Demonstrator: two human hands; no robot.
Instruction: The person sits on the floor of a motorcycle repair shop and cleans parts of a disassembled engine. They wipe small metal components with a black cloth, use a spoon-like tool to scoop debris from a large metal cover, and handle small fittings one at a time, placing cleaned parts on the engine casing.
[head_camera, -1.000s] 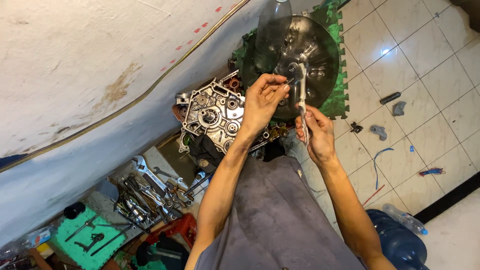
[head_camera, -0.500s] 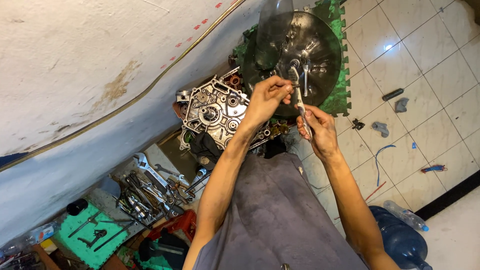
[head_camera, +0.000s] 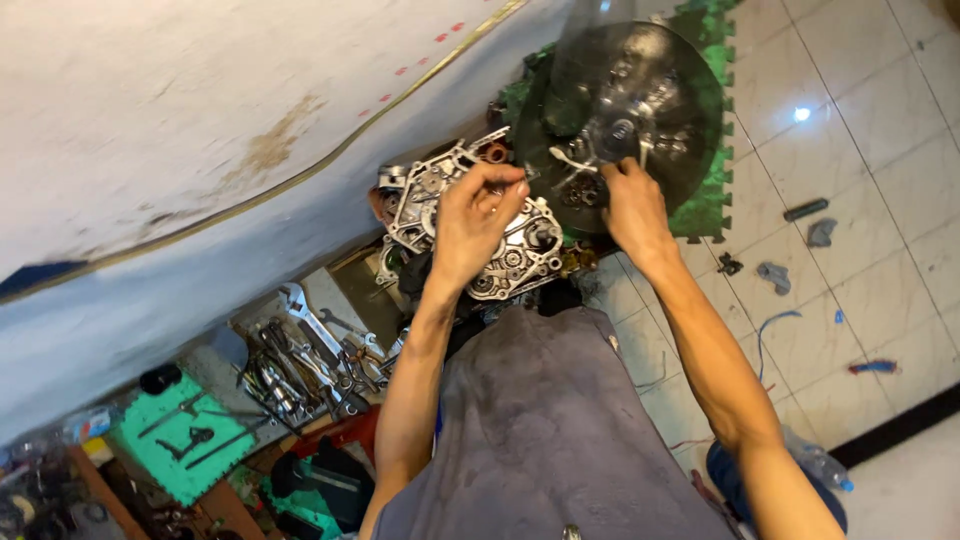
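Wall crowds 9–12 o'clock; bare tile at 3 o'clock gives open room. Left hand (head_camera: 478, 222) hovers over the engine case (head_camera: 470, 228), fingertips pinched on a small part, too small to identify. Right hand (head_camera: 632, 205) reaches into the dark round tray (head_camera: 690, 120), grip unclear. Case: grey aluminium, gears exposed, frame centre.

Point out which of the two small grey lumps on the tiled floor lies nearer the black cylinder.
The upper grey lump, right beside the black cylinder; the other lump lies lower, further left.
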